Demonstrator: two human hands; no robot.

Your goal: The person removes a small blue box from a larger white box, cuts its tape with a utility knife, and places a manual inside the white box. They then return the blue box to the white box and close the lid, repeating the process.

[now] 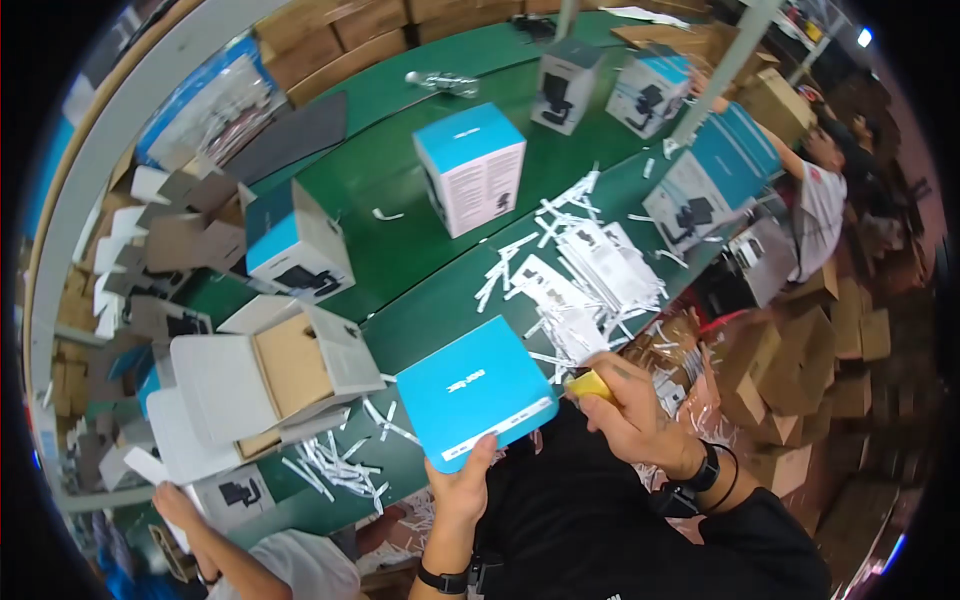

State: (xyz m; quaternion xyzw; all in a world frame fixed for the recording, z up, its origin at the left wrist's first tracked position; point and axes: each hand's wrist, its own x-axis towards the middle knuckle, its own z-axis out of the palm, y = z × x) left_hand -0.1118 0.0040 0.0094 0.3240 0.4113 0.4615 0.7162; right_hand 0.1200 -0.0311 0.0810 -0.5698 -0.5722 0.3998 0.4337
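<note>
Green tabletop (420, 200) strewn with white paper strips (590, 260), closed blue-and-white boxes standing far and left, and an open white carton (270, 375) just left of the blue box (476, 392). The blue box sits at the near edge, blue face up, long axis running near-left to far-right. The left hand (462, 485) grips its near edge; the right hand (625, 405), just beside its right corner, is clenched on a yellow tool (588, 385).

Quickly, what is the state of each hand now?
Left hand: closed on the blue box, gripping its near edge.
Right hand: closed on a small yellow object.
</note>
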